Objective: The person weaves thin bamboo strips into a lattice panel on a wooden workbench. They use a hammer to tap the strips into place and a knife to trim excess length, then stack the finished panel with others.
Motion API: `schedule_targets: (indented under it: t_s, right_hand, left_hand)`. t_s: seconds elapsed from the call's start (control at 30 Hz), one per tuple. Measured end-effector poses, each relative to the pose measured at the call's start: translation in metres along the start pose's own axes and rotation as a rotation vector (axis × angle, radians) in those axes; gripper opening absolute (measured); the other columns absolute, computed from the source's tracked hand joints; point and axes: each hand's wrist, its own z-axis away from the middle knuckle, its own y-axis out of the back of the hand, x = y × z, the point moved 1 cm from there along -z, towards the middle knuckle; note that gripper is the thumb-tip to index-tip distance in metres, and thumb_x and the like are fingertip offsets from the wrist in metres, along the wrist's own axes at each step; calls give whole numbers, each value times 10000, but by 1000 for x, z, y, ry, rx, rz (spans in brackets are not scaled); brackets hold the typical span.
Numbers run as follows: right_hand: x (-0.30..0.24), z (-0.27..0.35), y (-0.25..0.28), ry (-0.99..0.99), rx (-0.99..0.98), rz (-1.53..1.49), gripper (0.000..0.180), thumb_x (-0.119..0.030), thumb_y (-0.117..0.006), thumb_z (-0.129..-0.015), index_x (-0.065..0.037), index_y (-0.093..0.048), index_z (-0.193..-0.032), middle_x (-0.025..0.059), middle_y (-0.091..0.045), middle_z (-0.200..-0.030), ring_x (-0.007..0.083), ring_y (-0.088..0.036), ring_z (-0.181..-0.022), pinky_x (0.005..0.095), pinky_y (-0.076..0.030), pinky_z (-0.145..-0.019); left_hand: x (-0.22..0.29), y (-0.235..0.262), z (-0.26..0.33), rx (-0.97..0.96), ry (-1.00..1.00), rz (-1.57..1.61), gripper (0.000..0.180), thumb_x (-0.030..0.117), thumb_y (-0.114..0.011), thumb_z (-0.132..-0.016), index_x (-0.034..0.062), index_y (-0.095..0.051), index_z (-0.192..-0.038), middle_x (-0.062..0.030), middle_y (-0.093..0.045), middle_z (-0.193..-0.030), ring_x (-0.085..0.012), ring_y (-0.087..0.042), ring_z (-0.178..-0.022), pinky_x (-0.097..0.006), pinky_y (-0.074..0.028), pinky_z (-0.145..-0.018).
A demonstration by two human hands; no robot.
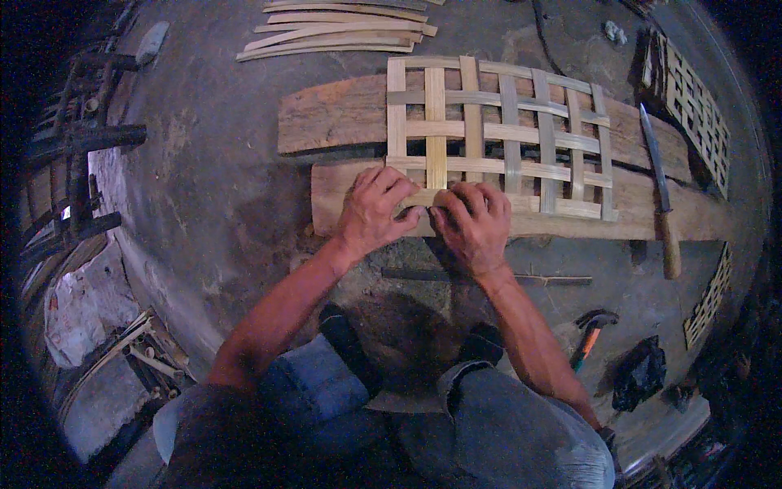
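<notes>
An open lattice of woven bamboo strips [511, 134] lies across two thick wooden planks. My left hand [376, 208] rests at its near left corner, fingers curled onto the edge strip. Close beside it, my right hand [475, 222] bends its fingers over the same near edge, below a yellowish upright strip [437, 122]. Both hands are closed on the lattice's edge, with the thumbs pointing toward each other. The near plank [334, 191] lies under my hands, and the far plank [326, 114] supports the back of the lattice.
Loose bamboo strips [342, 28] lie on the floor at the back. A knife [664, 196] rests across the planks at right. Nearer are a hammer [593, 336], a black plastic bag [639, 375] and a thin dark stick [489, 278]. Another woven lattice [699, 114] stands far right.
</notes>
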Motion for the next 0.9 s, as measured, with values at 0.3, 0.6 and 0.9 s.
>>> schedule_targets:
  t_s: [0.3, 0.6, 0.9]
  right_hand:
    - [0, 0, 0, -3, -2, -39, 318, -263, -762, -734, -155, -658, -1015, 28, -616, -1097, 260, -548, -1035, 428, -432, -873]
    - [36, 46, 83, -552, -25, -594, 431, -84, -798, -696, -85, -655, -1103, 107, -629, -1093, 318, -596, -1020, 412, -494, -881]
    - [158, 157, 191, -538, -463, -29, 309, -113, -668, -826, -97, -668, -1135, 143, -618, -1133, 357, -598, -1049, 417, -493, -922]
  left_hand:
    - [-6, -2, 1, -31, 11, -58, 335, 188, -756, -677, 92, -644, -978, -81, -571, -966, -293, -567, -940, -416, -470, -863]
    - [13, 20, 17, 48, 11, -166, 492, 171, -791, -639, 138, -655, -1112, -55, -600, -1093, -267, -579, -1013, -420, -474, -878]
    - [31, 14, 117, -351, -33, -54, 400, 214, -766, -755, 105, -666, -1126, -53, -622, -1062, -269, -589, -973, -388, -492, -859]
